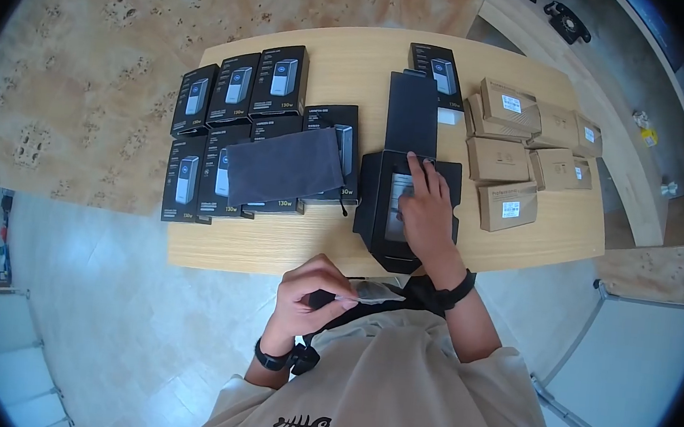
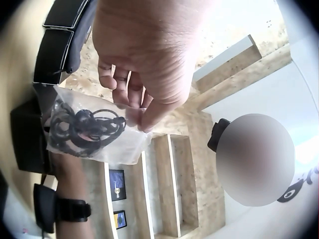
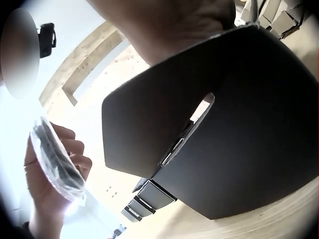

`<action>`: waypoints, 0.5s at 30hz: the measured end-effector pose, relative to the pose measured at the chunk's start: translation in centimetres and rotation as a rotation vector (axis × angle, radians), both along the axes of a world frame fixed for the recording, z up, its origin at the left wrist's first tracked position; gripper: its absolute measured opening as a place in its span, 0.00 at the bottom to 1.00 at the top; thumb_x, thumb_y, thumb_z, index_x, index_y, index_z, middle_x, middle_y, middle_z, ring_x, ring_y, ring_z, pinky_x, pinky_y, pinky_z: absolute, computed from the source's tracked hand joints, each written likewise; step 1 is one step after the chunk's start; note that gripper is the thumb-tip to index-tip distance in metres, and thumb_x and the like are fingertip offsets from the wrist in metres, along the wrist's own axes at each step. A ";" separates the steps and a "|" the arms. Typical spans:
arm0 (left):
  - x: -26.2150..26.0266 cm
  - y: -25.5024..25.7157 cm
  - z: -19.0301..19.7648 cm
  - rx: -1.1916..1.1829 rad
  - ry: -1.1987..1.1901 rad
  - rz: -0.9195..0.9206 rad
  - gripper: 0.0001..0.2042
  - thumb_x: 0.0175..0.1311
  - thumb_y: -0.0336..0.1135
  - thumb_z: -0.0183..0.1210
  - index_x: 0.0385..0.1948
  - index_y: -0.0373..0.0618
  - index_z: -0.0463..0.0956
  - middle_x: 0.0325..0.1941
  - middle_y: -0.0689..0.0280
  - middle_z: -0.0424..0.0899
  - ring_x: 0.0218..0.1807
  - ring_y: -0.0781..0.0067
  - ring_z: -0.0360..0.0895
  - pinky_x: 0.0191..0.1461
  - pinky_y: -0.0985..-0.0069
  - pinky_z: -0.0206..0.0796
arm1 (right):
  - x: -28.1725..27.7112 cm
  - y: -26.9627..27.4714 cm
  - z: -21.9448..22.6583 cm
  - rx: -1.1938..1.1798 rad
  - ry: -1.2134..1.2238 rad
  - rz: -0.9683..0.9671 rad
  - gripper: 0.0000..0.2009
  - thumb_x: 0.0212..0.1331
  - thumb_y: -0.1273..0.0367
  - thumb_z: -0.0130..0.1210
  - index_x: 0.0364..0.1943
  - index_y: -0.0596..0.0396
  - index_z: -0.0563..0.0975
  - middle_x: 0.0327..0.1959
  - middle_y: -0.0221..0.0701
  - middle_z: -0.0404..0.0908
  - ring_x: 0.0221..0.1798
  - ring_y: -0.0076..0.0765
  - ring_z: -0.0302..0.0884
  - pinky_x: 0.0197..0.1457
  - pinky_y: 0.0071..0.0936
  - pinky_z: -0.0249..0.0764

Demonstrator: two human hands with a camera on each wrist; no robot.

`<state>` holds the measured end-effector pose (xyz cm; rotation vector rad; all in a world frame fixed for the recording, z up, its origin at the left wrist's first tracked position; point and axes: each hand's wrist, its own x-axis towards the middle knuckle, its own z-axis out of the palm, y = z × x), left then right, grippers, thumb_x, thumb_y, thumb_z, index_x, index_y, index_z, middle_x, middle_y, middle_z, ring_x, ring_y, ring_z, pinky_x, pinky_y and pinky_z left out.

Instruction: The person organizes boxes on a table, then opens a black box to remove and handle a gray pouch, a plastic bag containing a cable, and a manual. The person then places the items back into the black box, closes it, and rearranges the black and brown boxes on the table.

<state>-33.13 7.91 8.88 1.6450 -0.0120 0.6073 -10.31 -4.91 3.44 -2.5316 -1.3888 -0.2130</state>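
My left hand (image 1: pixel 310 296) pinches a clear plastic bag (image 2: pixel 137 149) by its edge between thumb and fingers, just off the table's front edge. A coiled black cable (image 2: pixel 89 129) shows through the plastic. An opened black box (image 1: pixel 371 192) lies in front of me, its long flap (image 1: pixel 412 114) folded out toward the far side. Over the box's opening is my right hand (image 1: pixel 427 217), with extended fingers at the inner edge near the flap. A pale printed item shows inside, partly covered by that hand. In the right wrist view the box's dark flaps (image 3: pixel 239 134) hide the right fingertips.
On the left of the wooden table (image 1: pixel 225 248) stand several black printed boxes (image 1: pixel 187 175), with a grey drawstring pouch (image 1: pixel 285 168) across some. Another black printed box (image 1: pixel 437 75) stands at the back. Several brown cartons (image 1: pixel 507 205) are piled at the right.
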 end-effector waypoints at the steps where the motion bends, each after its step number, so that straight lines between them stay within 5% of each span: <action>1: -0.1 -0.1 0.0 0.001 -0.004 0.001 0.08 0.55 0.18 0.73 0.34 0.41 0.88 0.35 0.65 0.88 0.36 0.73 0.80 0.39 0.76 0.69 | 0.0 0.0 0.0 0.001 -0.004 0.001 0.06 0.54 0.70 0.65 0.24 0.57 0.87 0.81 0.45 0.63 0.80 0.58 0.61 0.82 0.52 0.57; 15: -0.8 -1.4 -0.2 -0.015 0.016 -0.023 0.08 0.55 0.19 0.74 0.35 0.41 0.88 0.36 0.65 0.89 0.38 0.72 0.80 0.40 0.76 0.69 | -0.3 -0.3 1.4 -0.092 0.016 0.036 0.09 0.54 0.73 0.65 0.37 0.62 0.88 0.81 0.49 0.62 0.81 0.58 0.60 0.82 0.53 0.59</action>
